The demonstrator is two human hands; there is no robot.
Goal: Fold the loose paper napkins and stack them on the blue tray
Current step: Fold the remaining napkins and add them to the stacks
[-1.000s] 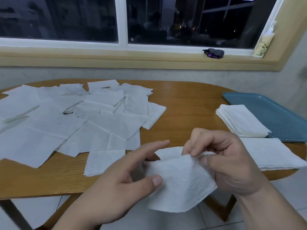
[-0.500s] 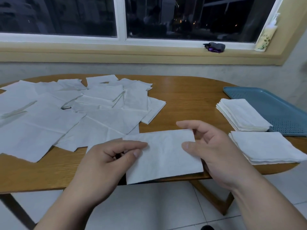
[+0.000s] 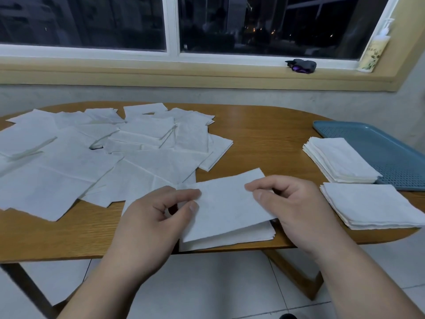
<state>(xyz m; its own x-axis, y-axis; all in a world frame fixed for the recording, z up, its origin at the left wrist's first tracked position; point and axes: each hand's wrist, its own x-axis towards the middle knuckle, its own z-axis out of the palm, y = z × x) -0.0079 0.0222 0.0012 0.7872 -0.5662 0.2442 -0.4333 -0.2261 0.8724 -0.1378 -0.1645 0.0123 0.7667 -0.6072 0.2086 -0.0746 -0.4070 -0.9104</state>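
My left hand (image 3: 147, 226): fingers curled, thumb and forefinger pinching the left edge of the folded napkin (image 3: 227, 203).
My right hand (image 3: 296, 210): fingers curled, thumb and forefinger pinching the same napkin's right edge.
Folded napkin: between my hands, its upper layer raised at the far side. White layers show beneath its near edge at the rim of the table (image 3: 264, 139); whether they belong to it or form a separate pile, I cannot tell.
Near stack (image 3: 368, 203): folded napkins on the table, just right of my right hand.
Far stack (image 3: 340, 162): beyond the near one, at the blue tray (image 3: 391, 153); on or only against the rim, unclear. The tray is cut off at the picture's right edge.
Loose napkins (image 3: 92, 157): overlapping, unfolded, left of and beyond my left hand.
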